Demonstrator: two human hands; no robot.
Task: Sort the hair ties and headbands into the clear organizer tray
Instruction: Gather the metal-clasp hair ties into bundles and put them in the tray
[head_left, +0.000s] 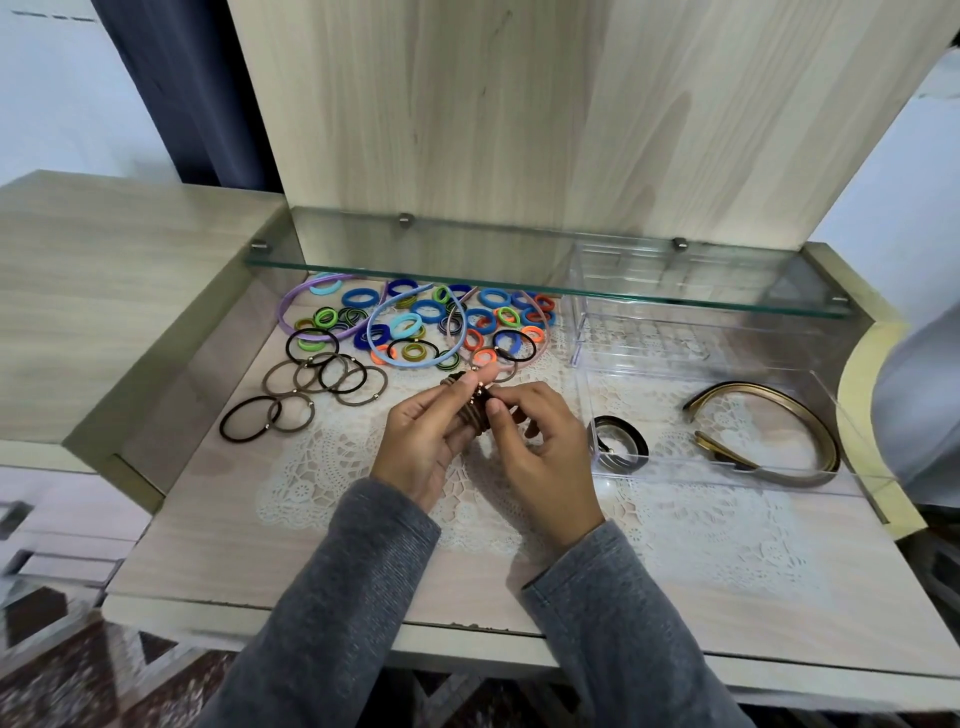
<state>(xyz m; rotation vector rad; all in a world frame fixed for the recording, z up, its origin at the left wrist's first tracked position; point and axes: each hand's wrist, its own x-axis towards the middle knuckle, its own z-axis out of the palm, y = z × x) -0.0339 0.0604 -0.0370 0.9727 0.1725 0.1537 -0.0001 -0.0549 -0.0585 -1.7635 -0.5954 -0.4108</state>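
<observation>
- Both hands grasp one bundle of brown hair ties (475, 415) above the lace mat (332, 457): the left hand (421, 441) curls its fingers round it, and the right hand (540, 447) pinches its upper edge.
- Done so far: bronze headbands (810, 431) lie in the big near compartment of the clear organizer tray (727, 475), with dark ties (621, 441) in the small one beside it.
- Left to sort: loose brown and black ties (322, 374), colourful ties (431, 312) and pastel headbands (291, 332) under the glass shelf (519, 270). I judge it well under halfway.
</observation>
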